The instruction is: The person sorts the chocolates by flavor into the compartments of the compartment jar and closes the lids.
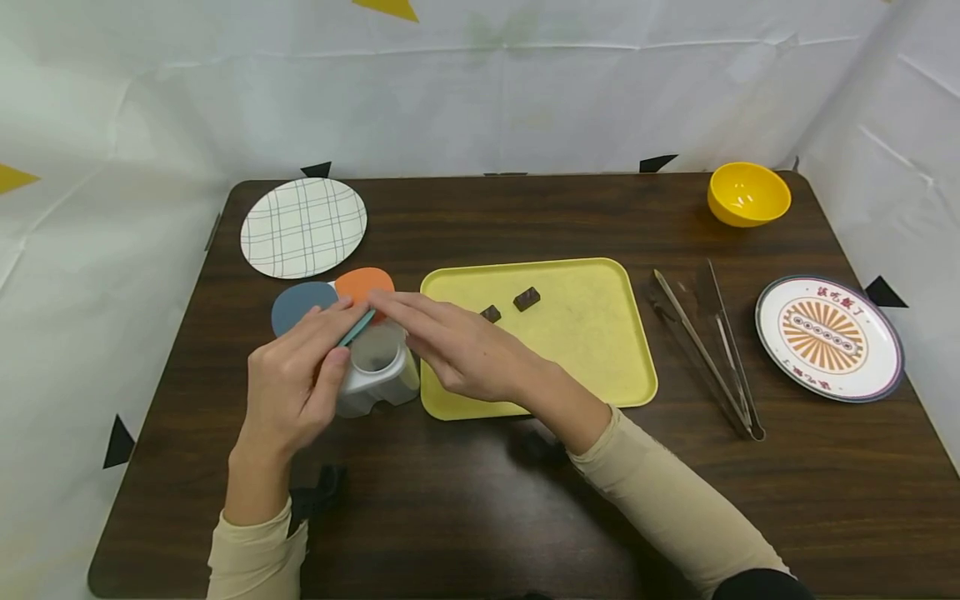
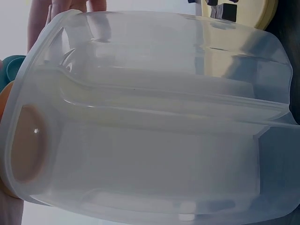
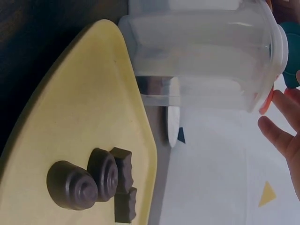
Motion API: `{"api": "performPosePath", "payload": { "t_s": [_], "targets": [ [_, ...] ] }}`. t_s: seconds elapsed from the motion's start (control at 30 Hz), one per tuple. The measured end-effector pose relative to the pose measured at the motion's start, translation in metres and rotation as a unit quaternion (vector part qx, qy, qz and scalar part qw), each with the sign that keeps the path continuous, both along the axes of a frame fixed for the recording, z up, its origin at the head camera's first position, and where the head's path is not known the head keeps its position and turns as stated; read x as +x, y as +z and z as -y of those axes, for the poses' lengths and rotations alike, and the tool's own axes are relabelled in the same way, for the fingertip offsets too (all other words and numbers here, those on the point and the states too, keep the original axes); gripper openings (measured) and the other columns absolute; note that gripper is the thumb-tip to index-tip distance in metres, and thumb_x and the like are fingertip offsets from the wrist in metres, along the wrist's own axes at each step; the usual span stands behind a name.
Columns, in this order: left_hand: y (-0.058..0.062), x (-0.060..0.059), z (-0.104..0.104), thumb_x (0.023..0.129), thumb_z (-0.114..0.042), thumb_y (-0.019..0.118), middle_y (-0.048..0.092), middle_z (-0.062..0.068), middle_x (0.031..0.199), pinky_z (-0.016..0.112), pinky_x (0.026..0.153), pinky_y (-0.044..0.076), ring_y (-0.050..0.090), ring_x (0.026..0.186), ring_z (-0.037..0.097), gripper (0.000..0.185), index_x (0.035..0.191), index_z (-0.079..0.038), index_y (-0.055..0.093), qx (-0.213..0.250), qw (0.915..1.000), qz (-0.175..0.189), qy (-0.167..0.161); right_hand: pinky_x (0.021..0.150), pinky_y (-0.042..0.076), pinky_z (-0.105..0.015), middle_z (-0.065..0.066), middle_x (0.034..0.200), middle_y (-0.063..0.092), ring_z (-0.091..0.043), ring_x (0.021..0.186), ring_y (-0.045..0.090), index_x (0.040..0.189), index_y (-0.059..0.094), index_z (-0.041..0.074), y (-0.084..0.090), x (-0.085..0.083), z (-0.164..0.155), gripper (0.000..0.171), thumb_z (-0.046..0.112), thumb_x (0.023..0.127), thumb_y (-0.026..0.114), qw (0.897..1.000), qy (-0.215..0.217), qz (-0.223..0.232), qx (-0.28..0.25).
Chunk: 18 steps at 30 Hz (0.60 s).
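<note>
Just beside the yellow tray [image 1: 592, 350] edge, hand-held clear container [image 1: 378, 375] (both hands).

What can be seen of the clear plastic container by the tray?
The clear plastic container is translucent, whitish, with moulded ridges and an open mouth facing up. It stands on the dark table, just left of the yellow tray. The left hand grips its side; the right hand reaches over its mouth.
</note>
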<state>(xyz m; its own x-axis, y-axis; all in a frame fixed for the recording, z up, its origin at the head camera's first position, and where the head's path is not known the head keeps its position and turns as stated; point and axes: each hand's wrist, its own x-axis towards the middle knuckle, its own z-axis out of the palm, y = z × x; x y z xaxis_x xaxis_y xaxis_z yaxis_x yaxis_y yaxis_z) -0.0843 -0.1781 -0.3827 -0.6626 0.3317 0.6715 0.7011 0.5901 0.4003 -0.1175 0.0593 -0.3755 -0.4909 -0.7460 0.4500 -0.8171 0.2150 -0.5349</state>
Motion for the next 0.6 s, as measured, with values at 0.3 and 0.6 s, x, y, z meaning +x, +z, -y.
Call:
{"api": "performPosePath", "payload": {
  "t_s": [0.3, 0.6],
  "targets": [
    [0.0, 0.0, -0.001, 0.101, -0.04, 0.039, 0.069, 0.007, 0.12, 0.06, 0.092, 0.047, 0.064, 0.112, 0.029, 0.049, 0.124, -0.008, 0.069, 0.0, 1.0, -0.001, 0.0, 0.111, 0.032, -0.029, -0.006, 0.154, 0.038, -0.014, 0.134, 0.042, 0.154, 0.031, 0.007, 0.0, 0.005, -0.008, 0.057, 0.007, 0.1, 0.05, 1.0, -0.021, -0.009, 0.013],
    [-0.001, 0.0, -0.001, 0.1, -0.039, 0.039, 0.068, 0.008, 0.121, 0.058, 0.094, 0.047, 0.065, 0.112, 0.029, 0.049, 0.123, -0.008, 0.07, -0.002, 1.0, -0.001, 0.001, 0.093, 0.045, -0.03, -0.004, 0.151, 0.043, -0.015, 0.124, 0.053, 0.146, 0.047, 0.009, -0.006, 0.009, -0.027, 0.049, 0.01, 0.098, 0.058, 0.996, -0.07, -0.012, 0.048]
  ]
}}
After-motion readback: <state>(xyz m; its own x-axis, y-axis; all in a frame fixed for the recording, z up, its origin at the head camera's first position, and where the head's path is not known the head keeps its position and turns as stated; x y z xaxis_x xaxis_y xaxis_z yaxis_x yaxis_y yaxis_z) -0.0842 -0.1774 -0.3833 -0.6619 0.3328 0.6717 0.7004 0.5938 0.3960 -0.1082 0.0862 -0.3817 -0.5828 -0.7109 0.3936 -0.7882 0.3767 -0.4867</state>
